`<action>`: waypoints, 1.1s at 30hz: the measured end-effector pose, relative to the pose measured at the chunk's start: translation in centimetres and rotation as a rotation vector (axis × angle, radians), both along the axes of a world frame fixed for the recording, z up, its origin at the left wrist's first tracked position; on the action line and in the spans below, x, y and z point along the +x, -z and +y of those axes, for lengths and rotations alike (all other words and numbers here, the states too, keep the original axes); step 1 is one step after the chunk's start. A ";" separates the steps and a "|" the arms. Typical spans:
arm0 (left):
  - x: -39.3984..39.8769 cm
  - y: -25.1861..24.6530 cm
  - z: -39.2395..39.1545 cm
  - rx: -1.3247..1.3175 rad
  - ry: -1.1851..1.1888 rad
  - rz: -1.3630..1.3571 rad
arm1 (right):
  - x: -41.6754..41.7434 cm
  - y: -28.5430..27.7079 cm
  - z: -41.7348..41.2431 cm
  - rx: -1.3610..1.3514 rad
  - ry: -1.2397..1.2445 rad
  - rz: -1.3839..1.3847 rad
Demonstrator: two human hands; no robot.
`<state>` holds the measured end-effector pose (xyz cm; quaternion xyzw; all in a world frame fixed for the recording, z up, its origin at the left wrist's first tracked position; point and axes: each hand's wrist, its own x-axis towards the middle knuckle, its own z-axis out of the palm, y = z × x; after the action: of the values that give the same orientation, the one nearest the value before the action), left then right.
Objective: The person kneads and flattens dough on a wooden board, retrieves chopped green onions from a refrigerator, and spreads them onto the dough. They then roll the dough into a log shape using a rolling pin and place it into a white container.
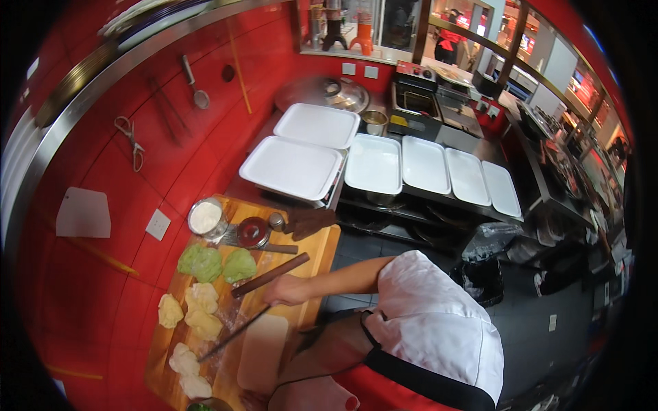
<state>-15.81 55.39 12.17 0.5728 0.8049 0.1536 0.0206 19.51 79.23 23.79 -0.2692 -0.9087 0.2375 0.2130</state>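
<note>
My right hand (288, 290) grips the handle of a long dark knife (234, 334) above a wooden board (324, 257). The blade slants down-left, its tip close to pieces of white dough (185, 359); contact cannot be told. Beside the hand lies a dark brown rolling pin (270, 275). Yellow dough pieces (203, 311) and green dough lumps (201, 263) sit along the board's wall side. A pale, rounded rectangular slab (263, 352) rests nearer my body. Flour dusts the wood between them. My left hand is out of view.
Near the board's far end stand a bowl of flour (205, 216), a dark red container (253, 232) and a brown cloth (311, 223). White trays (293, 167) line the counter beyond, before a fryer (415, 103). Scissors (131, 141) hang on the red wall.
</note>
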 end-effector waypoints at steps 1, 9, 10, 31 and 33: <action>-0.1 0.2 0.2 -0.002 0.019 -0.007 | 1.3 1.1 -1.6 -0.021 -0.001 -0.067; -0.8 1.0 -1.4 0.000 0.076 -0.052 | 1.1 6.4 -8.2 0.188 -0.244 -0.163; -0.9 1.1 -1.6 0.000 0.084 -0.062 | 0.6 7.0 -8.3 0.219 -0.249 -0.179; 0.2 -1.9 -8.0 0.101 0.106 -0.249 | 1.7 8.3 -6.8 0.188 -0.168 -0.194; 0.7 -1.5 -7.8 0.165 0.080 -0.322 | 1.0 7.8 -7.4 0.134 -0.148 -0.157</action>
<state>-15.11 47.61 13.64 0.5720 0.7526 0.3077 0.1081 20.55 71.84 16.03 -0.2045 -0.9538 0.1694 0.1405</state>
